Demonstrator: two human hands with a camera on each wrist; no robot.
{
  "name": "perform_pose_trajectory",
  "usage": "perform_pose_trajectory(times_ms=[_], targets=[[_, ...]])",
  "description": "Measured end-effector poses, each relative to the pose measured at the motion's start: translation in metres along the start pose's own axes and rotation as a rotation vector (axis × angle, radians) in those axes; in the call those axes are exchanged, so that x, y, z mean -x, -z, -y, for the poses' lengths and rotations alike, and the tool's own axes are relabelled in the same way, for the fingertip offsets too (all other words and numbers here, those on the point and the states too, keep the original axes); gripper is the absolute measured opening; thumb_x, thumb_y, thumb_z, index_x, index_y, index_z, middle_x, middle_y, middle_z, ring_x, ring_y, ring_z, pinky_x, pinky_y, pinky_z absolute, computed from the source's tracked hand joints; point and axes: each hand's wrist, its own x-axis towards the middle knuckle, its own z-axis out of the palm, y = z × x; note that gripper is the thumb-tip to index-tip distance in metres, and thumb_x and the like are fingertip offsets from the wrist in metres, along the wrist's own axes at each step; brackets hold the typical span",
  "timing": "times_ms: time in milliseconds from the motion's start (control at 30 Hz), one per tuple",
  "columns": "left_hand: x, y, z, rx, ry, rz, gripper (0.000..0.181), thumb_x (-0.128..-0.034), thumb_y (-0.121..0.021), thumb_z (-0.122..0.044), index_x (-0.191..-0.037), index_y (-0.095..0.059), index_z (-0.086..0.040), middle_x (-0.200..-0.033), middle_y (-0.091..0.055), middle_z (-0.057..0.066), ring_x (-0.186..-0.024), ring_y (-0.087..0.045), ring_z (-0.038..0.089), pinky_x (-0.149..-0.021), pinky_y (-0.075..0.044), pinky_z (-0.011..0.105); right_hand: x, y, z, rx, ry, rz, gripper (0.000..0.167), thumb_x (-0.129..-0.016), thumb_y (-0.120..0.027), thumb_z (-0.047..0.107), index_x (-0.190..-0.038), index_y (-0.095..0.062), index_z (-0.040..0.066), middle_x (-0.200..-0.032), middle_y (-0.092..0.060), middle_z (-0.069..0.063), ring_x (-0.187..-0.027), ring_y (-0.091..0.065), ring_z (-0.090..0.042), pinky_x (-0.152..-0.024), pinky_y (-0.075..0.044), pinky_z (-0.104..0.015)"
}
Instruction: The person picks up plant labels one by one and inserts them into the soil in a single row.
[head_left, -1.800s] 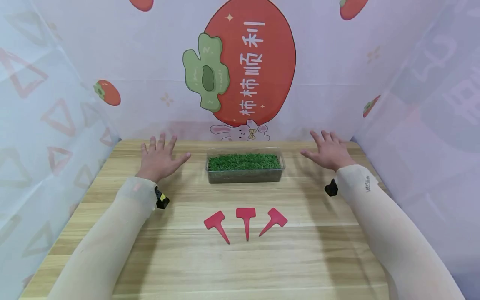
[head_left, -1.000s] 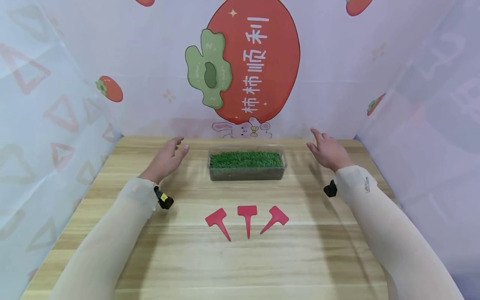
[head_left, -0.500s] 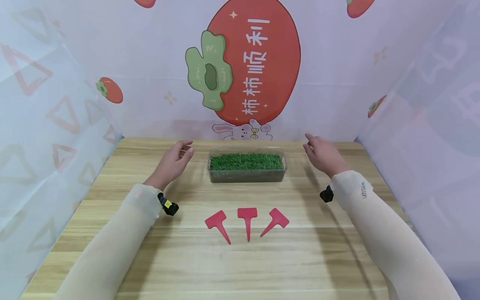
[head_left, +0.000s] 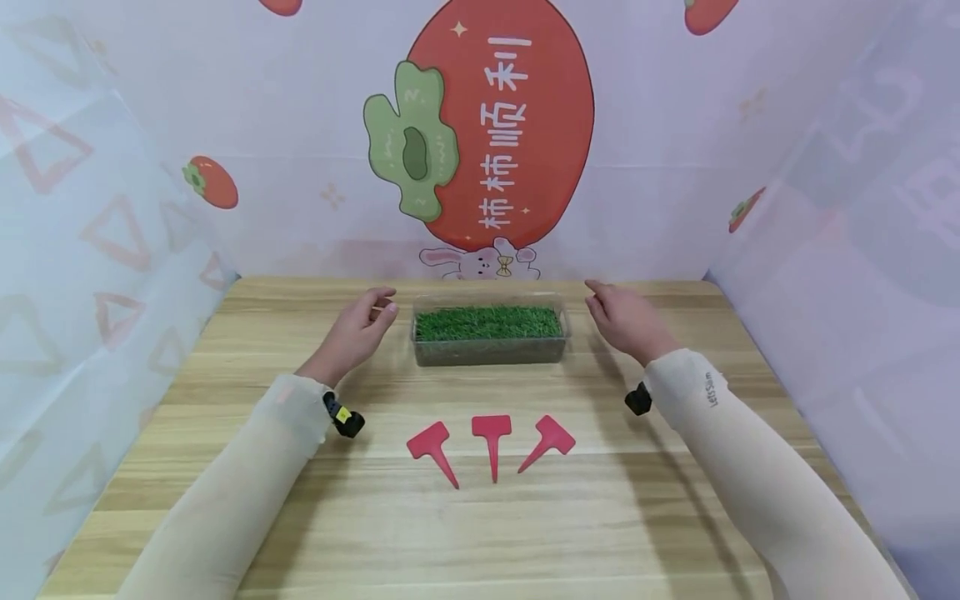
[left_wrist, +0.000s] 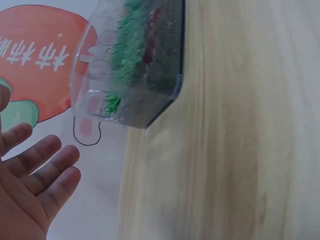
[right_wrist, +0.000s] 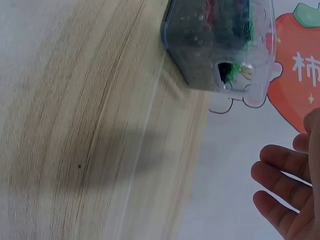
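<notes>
A clear plastic box (head_left: 489, 352) holding green artificial grass (head_left: 487, 322) stands near the table's back edge. My left hand (head_left: 352, 332) is just left of it, fingers relaxed and holding nothing. On the other side my right hand (head_left: 628, 321) hangs with loose fingers, a small gap from the box. Both wrist views show the hands apart from the box (left_wrist: 150, 95) (right_wrist: 200, 55). In front of it lie three red T-shaped tags: a left one (head_left: 430, 442), a middle one (head_left: 492, 427) and a right one (head_left: 553, 435), their pointed ends toward the front.
The wooden table (head_left: 480, 533) reaches a printed cloth backdrop (head_left: 300, 208) at its back edge. More printed cloth hangs along the left and right sides. Each wrist carries a small black camera.
Both hands have moved inward toward the box's two ends. Their fingers, widely spread at first, are now closer together and relaxed. The box and tags have stayed in place.
</notes>
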Motion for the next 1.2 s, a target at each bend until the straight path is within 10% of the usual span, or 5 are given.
perform_pose_trajectory(times_ms=[500,867,1000,1200], targets=[[-0.001,-0.019,0.001,-0.12,0.017,0.098,0.066,-0.1044,-0.041,-0.053,-0.159,-0.029,-0.017,-0.159,-0.037,0.008,-0.137,-0.048,0.031,-0.109,-0.041,0.057,0.0,-0.024,0.027,-0.021,0.045,0.014,0.054,-0.105,-0.05,0.03,-0.15,-0.042,0.0,-0.083,-0.064,-0.007,-0.073,-0.059,-0.023,-0.076,-0.051,-0.044],[-0.005,-0.024,0.0,-0.192,0.012,0.153,0.067,-0.1047,-0.047,-0.047,-0.161,-0.021,-0.023,-0.162,-0.032,0.007,-0.14,-0.045,0.033,-0.111,-0.039,0.058,-0.002,-0.029,0.028,0.022,0.018,0.07,0.054,-0.107,-0.04,0.032,-0.152,-0.04,0.002,-0.13,-0.063,-0.026,-0.118,-0.063,-0.041,-0.099,-0.049,-0.056],[-0.007,-0.022,-0.003,-0.251,0.009,0.212,0.065,-0.1067,-0.041,-0.046,-0.162,-0.012,-0.028,-0.165,-0.026,0.007,-0.147,-0.034,0.033,-0.118,-0.029,0.057,-0.002,-0.03,0.03,0.018,0.012,0.098,0.055,-0.108,-0.038,0.03,-0.155,-0.034,0.002,-0.125,-0.065,-0.027,-0.119,-0.062,-0.041,-0.1,-0.049,-0.056],[-0.009,-0.016,-0.013,-0.319,0.026,0.295,0.064,-0.1085,-0.035,-0.044,-0.162,-0.005,-0.026,-0.167,-0.016,0.005,-0.153,-0.02,0.032,-0.122,-0.019,0.054,-0.004,-0.029,0.036,0.049,-0.007,0.149,0.055,-0.11,-0.03,0.028,-0.156,-0.028,-0.002,-0.075,-0.062,-0.013,-0.096,-0.07,-0.034,-0.097,-0.05,-0.056]])
